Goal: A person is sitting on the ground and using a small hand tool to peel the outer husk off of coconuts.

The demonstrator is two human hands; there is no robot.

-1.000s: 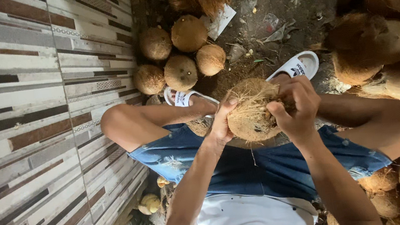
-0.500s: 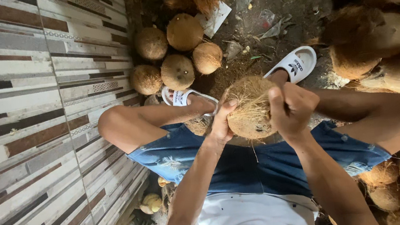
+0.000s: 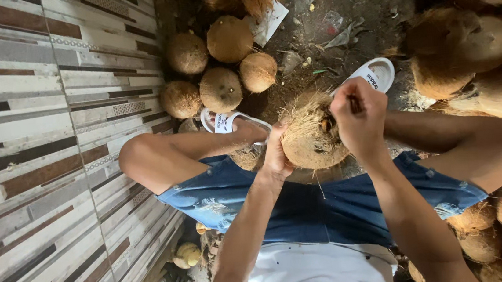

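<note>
Evidently the husking step was in hand: the left hand (image 3: 277, 157) cupped the fibrous coconut (image 3: 311, 132) from the side, fingers wrapped against it, holding it above the knees between the two white sandals (image 3: 373, 74). The right hand (image 3: 359, 118) was closed tight on top of it, pinching something dark, apparently a strand of husk or a small tool. Peeling further would seemingly call for a firm bracing grip and a steady pull away from the shell.

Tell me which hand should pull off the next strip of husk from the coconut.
Probably the right hand: it is closed at the fibrous top of the coconut, seemingly pinching husk. The left hand is spread against the coconut's side, steadying it, so it is better kept there.
</note>
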